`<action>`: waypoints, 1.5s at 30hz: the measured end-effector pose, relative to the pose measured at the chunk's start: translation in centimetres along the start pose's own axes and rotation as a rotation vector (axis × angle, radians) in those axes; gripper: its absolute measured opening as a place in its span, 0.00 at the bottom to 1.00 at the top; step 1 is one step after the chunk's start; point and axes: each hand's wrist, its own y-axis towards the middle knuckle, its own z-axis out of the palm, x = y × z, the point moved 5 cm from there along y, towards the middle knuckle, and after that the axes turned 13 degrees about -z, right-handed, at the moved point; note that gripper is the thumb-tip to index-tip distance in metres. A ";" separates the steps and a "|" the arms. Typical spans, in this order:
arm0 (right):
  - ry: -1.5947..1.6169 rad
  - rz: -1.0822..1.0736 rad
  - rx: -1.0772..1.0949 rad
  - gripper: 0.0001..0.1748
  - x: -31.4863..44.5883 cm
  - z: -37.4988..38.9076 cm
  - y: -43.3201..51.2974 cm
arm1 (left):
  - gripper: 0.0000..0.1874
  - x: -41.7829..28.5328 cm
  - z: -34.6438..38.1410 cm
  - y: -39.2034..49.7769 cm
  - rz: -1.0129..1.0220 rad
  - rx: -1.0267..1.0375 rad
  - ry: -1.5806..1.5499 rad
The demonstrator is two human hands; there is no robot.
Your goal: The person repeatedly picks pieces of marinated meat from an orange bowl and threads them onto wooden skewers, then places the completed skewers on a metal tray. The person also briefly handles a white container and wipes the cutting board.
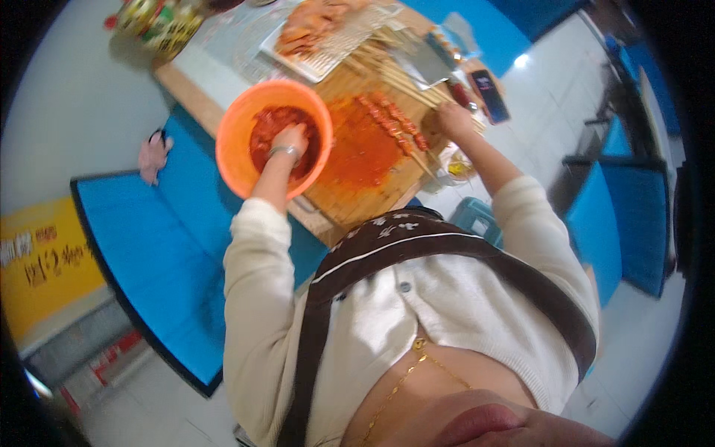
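Note:
My left hand (290,142), with a bracelet at its wrist, reaches into an orange plastic bucket (232,139) and touches the red marinated meat (268,125) inside; its fingertips are partly hidden there. My right hand (453,120) rests at the ends of a bundle of wooden skewers (413,86) on the right of the board; whether its fingers are closed on one cannot be told. Two skewers of red meat (394,123) lie side by side on a wooden cutting board (346,204), which is stained red between them and the bucket.
A white tray (310,72) of orange-coloured meat stands at the table's far side. Near the right edge lie a cleaver (433,70), a red-handled tool (461,94) and a phone (489,96). Blue benches (162,223) flank the table. A clear container (458,170) stands below my right hand.

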 end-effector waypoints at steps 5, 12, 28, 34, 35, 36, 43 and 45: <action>-0.075 -0.141 -0.031 0.06 -0.1 0.2 0.6 | 0.17 1.6 -0.5 0.3 -0.139 0.015 -0.383; -0.064 -0.147 -0.094 0.06 1.5 -3.7 -0.1 | 0.15 4.2 -0.3 -1.2 -0.378 0.174 -1.871; 0.600 -0.532 -0.222 0.09 20.0 -10.7 -4.7 | 0.06 3.9 -2.4 -3.7 -0.177 0.204 -2.234; 0.612 -0.511 -0.244 0.09 20.2 -10.4 -5.0 | 0.07 3.0 -2.4 -3.6 -0.200 0.229 -2.239; 0.627 -0.518 -0.251 0.09 20.3 -10.4 -5.1 | 0.06 2.8 -2.2 -3.5 -0.210 0.231 -2.255; 0.634 -0.511 -0.244 0.09 20.3 -10.3 -5.0 | 0.06 2.6 -2.2 -3.3 -0.219 0.188 -2.259; 0.680 -0.485 -0.239 0.09 21.0 -9.8 -5.2 | 0.08 1.7 -1.5 -2.7 -0.305 0.081 -2.330; 0.684 -0.482 -0.249 0.09 21.5 -9.5 -5.4 | 0.12 1.4 -1.5 -3.0 -0.307 0.081 -2.246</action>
